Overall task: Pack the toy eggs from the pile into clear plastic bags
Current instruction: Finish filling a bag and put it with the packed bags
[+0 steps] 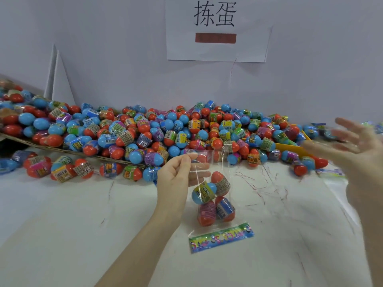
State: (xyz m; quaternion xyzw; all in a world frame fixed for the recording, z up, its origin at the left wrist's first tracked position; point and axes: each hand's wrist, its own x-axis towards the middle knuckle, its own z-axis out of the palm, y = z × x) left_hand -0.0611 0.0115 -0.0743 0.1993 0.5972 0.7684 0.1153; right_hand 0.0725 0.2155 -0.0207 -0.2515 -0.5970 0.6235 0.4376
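Note:
My left hand (pixel 176 177) pinches the top edge of a clear plastic bag (pixel 213 195), which hangs just above the white table. Several toy eggs, blue and orange-red with printed bands, sit inside the bag (pixel 204 192). A colourful printed strip (pixel 220 238) forms the bag's bottom end, resting on the table. A large pile of the same toy eggs (pixel 145 131) stretches along the wall behind. My right hand (pixel 350 146) is blurred, fingers spread, over the right end of the pile and holds nothing I can see.
Cardboard (pixel 68 151) lies under the left part of the pile. A yellow tray edge (pixel 288 147) shows at the right among the eggs. A paper sign (pixel 216 27) hangs on the wall. Printed bags lie at the far right (pixel 331 172).

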